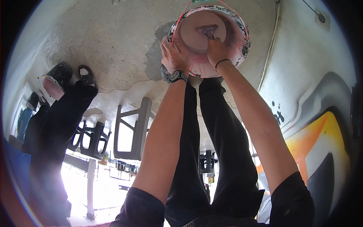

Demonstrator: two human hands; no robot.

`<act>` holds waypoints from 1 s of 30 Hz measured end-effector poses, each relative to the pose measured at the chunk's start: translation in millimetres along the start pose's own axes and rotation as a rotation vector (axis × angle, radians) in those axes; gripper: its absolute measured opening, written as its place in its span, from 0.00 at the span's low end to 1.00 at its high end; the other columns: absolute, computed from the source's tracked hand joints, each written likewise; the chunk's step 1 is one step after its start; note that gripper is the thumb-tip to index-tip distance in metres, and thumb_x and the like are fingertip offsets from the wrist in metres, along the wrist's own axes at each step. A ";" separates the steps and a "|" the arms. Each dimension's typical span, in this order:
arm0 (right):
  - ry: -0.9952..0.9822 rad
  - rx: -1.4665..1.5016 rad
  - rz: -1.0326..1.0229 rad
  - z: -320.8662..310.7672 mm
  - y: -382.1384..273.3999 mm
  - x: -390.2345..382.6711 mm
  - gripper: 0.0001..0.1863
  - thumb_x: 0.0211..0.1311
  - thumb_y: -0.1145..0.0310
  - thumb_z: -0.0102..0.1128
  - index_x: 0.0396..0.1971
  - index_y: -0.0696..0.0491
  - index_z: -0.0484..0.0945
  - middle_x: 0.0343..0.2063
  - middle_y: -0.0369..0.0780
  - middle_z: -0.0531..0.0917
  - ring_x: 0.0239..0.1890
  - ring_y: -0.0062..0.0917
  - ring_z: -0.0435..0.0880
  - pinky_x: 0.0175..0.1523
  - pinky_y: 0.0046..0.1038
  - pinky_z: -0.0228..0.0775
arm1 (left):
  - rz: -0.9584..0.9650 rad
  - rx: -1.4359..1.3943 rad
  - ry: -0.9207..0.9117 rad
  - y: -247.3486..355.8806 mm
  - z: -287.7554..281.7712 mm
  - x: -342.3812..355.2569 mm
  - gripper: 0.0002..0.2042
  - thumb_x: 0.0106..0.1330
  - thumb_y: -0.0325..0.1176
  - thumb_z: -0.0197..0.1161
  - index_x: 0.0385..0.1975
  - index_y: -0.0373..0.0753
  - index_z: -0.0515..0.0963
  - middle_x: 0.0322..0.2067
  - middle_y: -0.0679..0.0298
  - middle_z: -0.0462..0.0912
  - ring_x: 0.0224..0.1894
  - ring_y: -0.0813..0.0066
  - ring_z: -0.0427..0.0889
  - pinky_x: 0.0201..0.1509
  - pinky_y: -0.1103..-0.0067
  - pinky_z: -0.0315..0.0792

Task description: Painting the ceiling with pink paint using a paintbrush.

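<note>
A paint bucket (242, 56) with a smeared rim and a thin red handle stands on the floor in front of my feet. Pale pink paint (191, 28) fills its bottom, and pink streaks run down its inner wall. My left hand (176, 57), with a watch on the wrist, grips the bucket's near left rim. Inside the bucket, my right hand (218, 51) is closed round the handle of a wide, flat paintbrush (207, 28). The brush's pink-coated head is at the paint; my fingers partly hide its handle.
At the left, another person's dark-clad leg (56, 128) stands beside a black bucket (60, 77) with pink inside. A grey plastic stool (141, 125) and dark stools (92, 140) stand behind. A painted wall (314, 125) runs along my right.
</note>
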State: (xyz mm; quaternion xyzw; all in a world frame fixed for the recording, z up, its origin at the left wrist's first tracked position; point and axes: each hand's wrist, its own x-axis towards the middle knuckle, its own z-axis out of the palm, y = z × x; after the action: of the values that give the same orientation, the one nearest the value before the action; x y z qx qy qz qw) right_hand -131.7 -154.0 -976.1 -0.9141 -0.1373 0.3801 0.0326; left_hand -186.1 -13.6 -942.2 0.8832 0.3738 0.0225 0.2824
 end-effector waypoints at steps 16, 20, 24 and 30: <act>0.011 0.031 0.001 2.5 1.9 -1.2 0.20 0.64 0.75 0.45 0.56 0.57 0.69 0.37 0.54 0.79 0.36 0.47 0.84 0.42 0.41 0.79 | -0.012 0.034 -0.017 -1.3 0.5 -1.7 0.15 0.69 0.36 0.52 0.50 0.34 0.67 0.43 0.48 0.76 0.40 0.43 0.79 0.38 0.58 0.76; 0.014 0.040 0.021 1.2 2.6 -1.9 0.21 0.64 0.74 0.44 0.57 0.56 0.69 0.37 0.54 0.79 0.37 0.48 0.84 0.43 0.42 0.79 | -0.006 0.022 -0.015 0.6 1.5 -1.3 0.14 0.69 0.35 0.52 0.49 0.34 0.67 0.43 0.48 0.76 0.40 0.44 0.80 0.38 0.58 0.76; -0.010 0.035 0.035 -3.1 0.1 -3.5 0.21 0.64 0.74 0.44 0.57 0.54 0.69 0.38 0.54 0.79 0.38 0.48 0.84 0.43 0.42 0.79 | 0.010 0.029 0.005 -0.9 2.3 -1.4 0.14 0.68 0.35 0.52 0.49 0.34 0.67 0.42 0.47 0.76 0.40 0.44 0.80 0.38 0.58 0.76; -0.051 0.035 0.042 0.5 0.0 -5.7 0.23 0.64 0.74 0.43 0.60 0.53 0.67 0.41 0.53 0.78 0.40 0.48 0.84 0.44 0.43 0.79 | -0.011 -0.001 0.010 -2.3 2.4 -1.3 0.14 0.67 0.33 0.54 0.48 0.33 0.67 0.39 0.48 0.77 0.38 0.43 0.79 0.36 0.58 0.74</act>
State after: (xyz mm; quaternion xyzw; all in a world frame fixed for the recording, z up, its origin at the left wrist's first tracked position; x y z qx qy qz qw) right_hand -135.8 -155.6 -972.6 -0.9062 -0.1120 0.4061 0.0368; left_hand -187.9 -14.3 -945.1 0.8808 0.3800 0.0258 0.2811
